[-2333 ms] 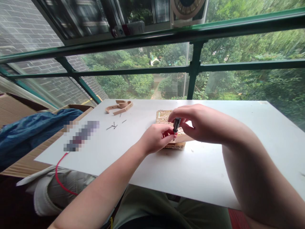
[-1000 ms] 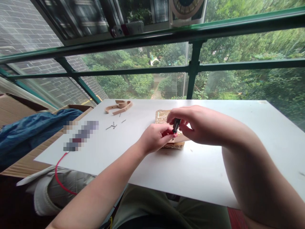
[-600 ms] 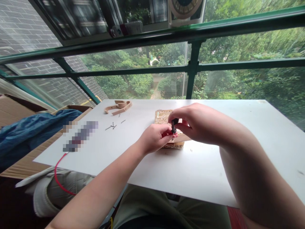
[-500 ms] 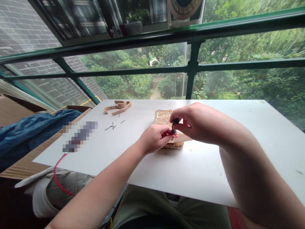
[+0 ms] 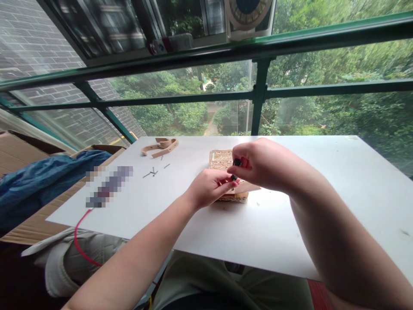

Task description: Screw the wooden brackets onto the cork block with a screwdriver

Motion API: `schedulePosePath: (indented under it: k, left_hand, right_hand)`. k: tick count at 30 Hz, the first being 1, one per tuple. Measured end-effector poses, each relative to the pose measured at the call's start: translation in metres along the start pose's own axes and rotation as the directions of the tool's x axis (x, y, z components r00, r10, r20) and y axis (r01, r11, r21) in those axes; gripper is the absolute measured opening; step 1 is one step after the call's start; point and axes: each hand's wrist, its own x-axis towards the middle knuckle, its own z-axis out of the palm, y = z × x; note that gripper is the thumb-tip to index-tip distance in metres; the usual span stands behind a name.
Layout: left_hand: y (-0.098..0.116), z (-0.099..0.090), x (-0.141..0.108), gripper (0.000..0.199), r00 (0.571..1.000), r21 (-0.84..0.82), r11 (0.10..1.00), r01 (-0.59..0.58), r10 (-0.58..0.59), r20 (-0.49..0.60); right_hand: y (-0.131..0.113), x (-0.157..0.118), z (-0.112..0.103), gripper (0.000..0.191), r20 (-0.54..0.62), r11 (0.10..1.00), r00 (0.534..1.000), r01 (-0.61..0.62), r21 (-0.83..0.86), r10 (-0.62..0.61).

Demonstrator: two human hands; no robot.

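My left hand [image 5: 209, 186] pinches a small black part [image 5: 234, 177] between thumb and fingers. Just above it, the fingers of my right hand [image 5: 256, 161] are curled closed around another small black piece [image 5: 237, 162], whose kind I cannot make out. Both hands are over a brown patterned block [image 5: 219, 159] that looks like layered cardboard. A flat tan strip [image 5: 250, 187] lies across the near part of the block, partly covered by my hands.
Several loose screws or nails [image 5: 153, 171] lie on the white table [image 5: 200, 237] to the left. Behind them rests a curled tan strap [image 5: 164, 148] with holes. A blurred-out object [image 5: 109, 187] with a red cable [image 5: 77, 234] lies at the left edge, beside a cardboard box [image 5: 41, 221].
My right hand has turned a little, its wrist shifting left and its fingers curling in more. My left hand stays nearly in place with the small black part.
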Motion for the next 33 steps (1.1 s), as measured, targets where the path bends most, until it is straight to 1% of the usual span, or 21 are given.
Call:
schedulePosePath:
  k: [3, 8, 12, 15, 18, 21, 24, 28, 33]
  left_hand:
    - [0.0006, -0.001, 0.0011, 0.024, 0.999, -0.001, 0.999, -0.035, 0.035, -0.021]
    - [0.0025, 0.0013, -0.0001, 0.02, 0.995, 0.0, 0.998, 0.065, -0.065, -0.075]
    - [0.0026, 0.0025, -0.0008, 0.018, 0.994, -0.027, 0.997, 0.067, -0.069, -0.087]
    - [0.0017, 0.0016, -0.0009, 0.016, 0.996, -0.017, 0.999, 0.051, -0.052, -0.068]
    - [0.0009, 0.0011, -0.0015, 0.012, 0.996, -0.024, 0.999, 0.036, -0.038, -0.081]
    - [0.0005, 0.0017, -0.0019, 0.01, 0.995, -0.043, 0.999, 0.022, -0.027, -0.097]
    - [0.0005, 0.0021, -0.0015, 0.012, 0.996, -0.028, 1.0, 0.01, -0.012, -0.09]
    - [0.0018, 0.001, -0.0006, 0.016, 0.999, -0.004, 1.0, 0.013, -0.014, -0.044]
    - [0.0059, -0.0009, -0.0006, 0.013, 1.0, 0.011, 1.0, 0.025, -0.025, -0.011]
  right_hand:
    - [-0.0014, -0.0002, 0.0009, 0.027, -0.012, 1.0, 1.0, -0.011, -0.012, 0.01]
    - [-0.0021, 0.0005, 0.0043, 0.028, -0.014, 0.998, 0.999, -0.041, -0.037, 0.041]
    - [-0.0027, 0.0006, 0.0046, 0.023, -0.011, 0.999, 0.999, -0.038, -0.026, 0.038]
    - [-0.0022, -0.0015, 0.0028, 0.014, 0.046, 0.999, 0.998, 0.033, 0.04, -0.035]
    - [0.0009, -0.0045, 0.0013, 0.02, 0.083, 0.983, 0.987, 0.124, 0.134, -0.135]
    - [0.0044, -0.0061, 0.0002, 0.02, 0.1, 0.969, 0.978, 0.162, 0.184, -0.183]
    - [0.0058, -0.0055, -0.0006, 0.017, 0.107, 0.971, 0.98, 0.147, 0.189, -0.169]
    - [0.0052, -0.0029, 0.0001, 0.015, 0.076, 0.982, 0.989, 0.116, 0.147, -0.128]
    - [0.0038, -0.0006, 0.0019, 0.009, 0.038, 0.995, 0.997, 0.071, 0.072, -0.074]
